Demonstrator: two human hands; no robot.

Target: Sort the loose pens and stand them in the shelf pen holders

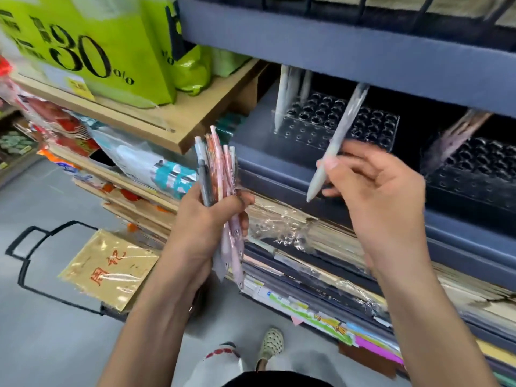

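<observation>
My left hand (206,219) grips a bundle of several wrapped pens (223,174), pink, orange and grey, pointing up. My right hand (374,188) pinches one pale grey pen (335,143) that slants up to the right, tip down, in front of the shelf. Behind it a clear pen holder (343,124) with many round holes stands on the dark blue shelf (259,152); a few white pens (287,93) stand in its left end. A second holder (474,166) to the right has some pinkish pens (452,138) leaning in it.
An upper shelf board (335,48) overhangs the holders. Stacked paper and card packs (321,263) fill the shelf below. A wooden rack (167,118) with green bags (97,48) stands at left. A gold packet (111,269) lies in a black wire basket on the floor.
</observation>
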